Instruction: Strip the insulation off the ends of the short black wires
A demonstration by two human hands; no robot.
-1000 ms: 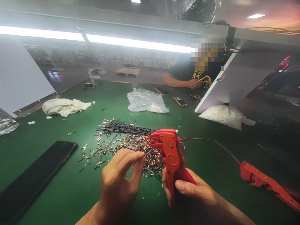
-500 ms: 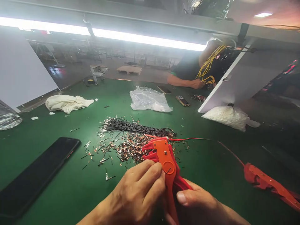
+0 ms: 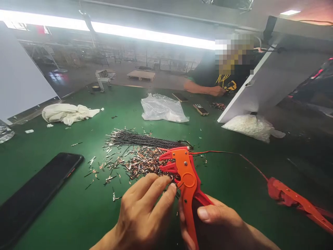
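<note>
My right hand [image 3: 221, 217] is wrapped round the handles of an orange and red wire stripper [image 3: 187, 178], which stands nearly upright with its jaws pointing left. My left hand [image 3: 148, 205] is at the lower jaw side of the tool, fingertips drawn together; the thumb is hidden, and what they pinch cannot be made out. Behind the tool lies a heap of short wire scraps [image 3: 143, 163] with bare copper and black bits. A bundle of black wires [image 3: 143, 138] with stripped ends lies just beyond the heap.
A black phone [image 3: 39, 187] lies at left. A second orange tool [image 3: 293, 198] rests at right, near a thin red strip [image 3: 221, 151]. Further back are a white cloth [image 3: 69, 113], a plastic bag [image 3: 163, 109] and a filled bag [image 3: 248, 126]. A co-worker's hand [image 3: 217, 91] is across the table.
My left hand has drawn back slightly left from the stripper's body, its fingertips now by the lower jaw. A short black wire end seen earlier at the fingertips no longer shows clearly.
</note>
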